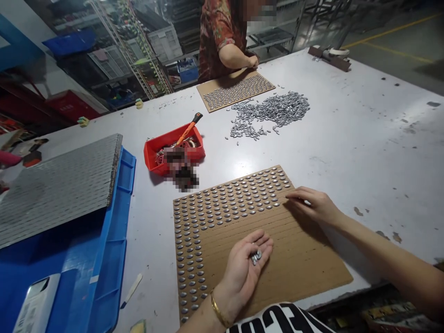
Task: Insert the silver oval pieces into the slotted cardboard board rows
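At lower centre, the open-fingered left hand point(244, 264) cups metal pieces point(255, 257); right of centre, the right hand's point(316, 206) grip is unclear. Row-laying on cardboard point(287, 261) seems underway, next calling for careful alignment.

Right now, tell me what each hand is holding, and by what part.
The left hand holds small silver pieces, lying loose in its upturned palm, not gripped by any one part. Whether the right hand pinches one over the cardboard cannot be told.
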A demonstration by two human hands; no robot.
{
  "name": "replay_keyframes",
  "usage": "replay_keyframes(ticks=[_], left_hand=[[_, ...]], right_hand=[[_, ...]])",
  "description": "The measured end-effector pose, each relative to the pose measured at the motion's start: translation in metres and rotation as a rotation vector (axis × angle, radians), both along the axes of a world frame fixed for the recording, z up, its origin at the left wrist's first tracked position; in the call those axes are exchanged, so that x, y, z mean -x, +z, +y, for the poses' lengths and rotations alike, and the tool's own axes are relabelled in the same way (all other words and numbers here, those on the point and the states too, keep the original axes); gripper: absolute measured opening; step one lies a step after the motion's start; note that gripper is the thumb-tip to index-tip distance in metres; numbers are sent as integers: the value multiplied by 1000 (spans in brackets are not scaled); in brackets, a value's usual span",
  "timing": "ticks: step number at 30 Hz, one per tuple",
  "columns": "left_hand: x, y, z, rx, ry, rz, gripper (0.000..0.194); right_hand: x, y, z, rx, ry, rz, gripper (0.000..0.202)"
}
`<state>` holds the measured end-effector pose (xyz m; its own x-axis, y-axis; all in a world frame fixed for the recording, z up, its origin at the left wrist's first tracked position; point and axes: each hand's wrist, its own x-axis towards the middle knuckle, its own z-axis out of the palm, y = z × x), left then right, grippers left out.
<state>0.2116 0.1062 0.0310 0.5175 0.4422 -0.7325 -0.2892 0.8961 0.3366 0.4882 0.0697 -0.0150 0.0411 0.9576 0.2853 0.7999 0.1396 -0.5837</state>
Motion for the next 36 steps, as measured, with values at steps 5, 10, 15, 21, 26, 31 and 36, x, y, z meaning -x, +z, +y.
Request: replay_keyframes(ticks=[5, 10, 15, 21, 26, 31, 36], left_hand=[[-1, -2, 0, -10, -15, 74, 32], [-1, -3, -2, 0, -25, 96, 25], [-4, -6, -3, 8, -11, 100, 26], [-9, -5, 0, 43, -9, 29, 32], [-15, -3, 8, 20, -37, -47, 43], [-19, 0, 13, 0, -60, -62, 53], [-24, 3, 12, -60, -88, -136, 52]], right_hand=[[-11, -10, 15, -46, 20, -241, 23], [-10, -14, 24, -56, 99, -389, 25], [-11, -15, 25, -65, 144, -509, 28], [-7, -12, 25, -73, 168, -589, 29], [-10, -12, 26, -47, 169, -549, 28], [4, 1, 18, -83, 98, -377, 22], [59, 31, 1, -8, 299, -28, 24]])
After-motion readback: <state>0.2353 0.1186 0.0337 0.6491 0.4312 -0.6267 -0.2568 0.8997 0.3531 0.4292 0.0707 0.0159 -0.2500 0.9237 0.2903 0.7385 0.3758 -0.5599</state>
